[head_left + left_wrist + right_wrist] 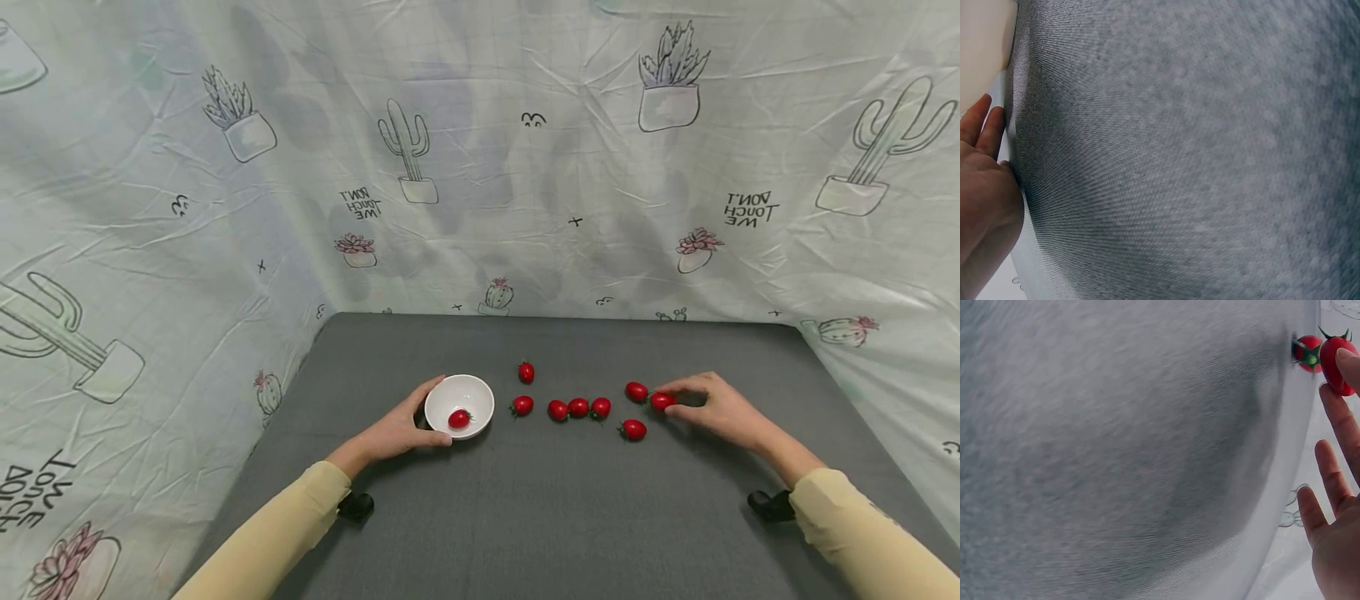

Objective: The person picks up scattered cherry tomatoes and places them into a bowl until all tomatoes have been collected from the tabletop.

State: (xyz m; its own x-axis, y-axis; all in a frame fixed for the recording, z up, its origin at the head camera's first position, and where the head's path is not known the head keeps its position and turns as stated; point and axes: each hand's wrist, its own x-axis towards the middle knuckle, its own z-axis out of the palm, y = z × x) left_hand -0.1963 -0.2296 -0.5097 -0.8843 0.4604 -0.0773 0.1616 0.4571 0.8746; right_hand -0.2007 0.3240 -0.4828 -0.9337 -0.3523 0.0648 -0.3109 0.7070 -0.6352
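Note:
In the head view a small white bowl (486, 388) stands on the table with one cherry tomato (458, 418) inside. My left hand (393, 429) holds the bowl from its left side, thumb at the near rim and fingers around the far side. In the left wrist view only part of that hand (988, 181) shows, beside the pale bowl (984, 44). On the right, my right hand (716, 408) pinches a red cherry tomato (662, 401) between thumb and index finger. The right wrist view shows this tomato (1335, 369) with its green stem, the other fingers spread.
Several cherry tomatoes lie between the hands: a far one (527, 372), one near the bowl (522, 406), a short row (578, 407), and two by my right hand, one behind (637, 392) and one nearer (633, 430). A printed cloth (465, 167) hangs behind the grey table (525, 517).

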